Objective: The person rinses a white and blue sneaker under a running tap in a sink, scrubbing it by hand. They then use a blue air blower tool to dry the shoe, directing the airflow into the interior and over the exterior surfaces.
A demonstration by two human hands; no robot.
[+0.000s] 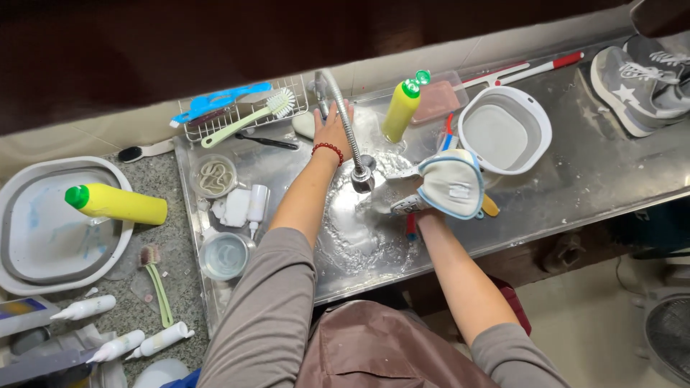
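Observation:
My left hand (332, 129) reaches to the back of the steel sink (575, 179), beside the base of the bent silver tap (343, 115), fingers spread; a red bead bracelet circles its wrist. Water runs from the tap head (363, 174) onto the wet sink floor. My right hand (425, 208) grips a white shoe with blue trim (449, 183), held sole-up beside the stream. A yellow bottle with a green cap (399, 109) stands just behind the shoe.
A white round basin (535, 118) sits right of the shoe, grey sneakers (636, 79) beyond it. A wire rack (215, 126) with brushes stands at the back left. A second yellow bottle (118, 205) lies in a white tub (21, 280) on the stone counter.

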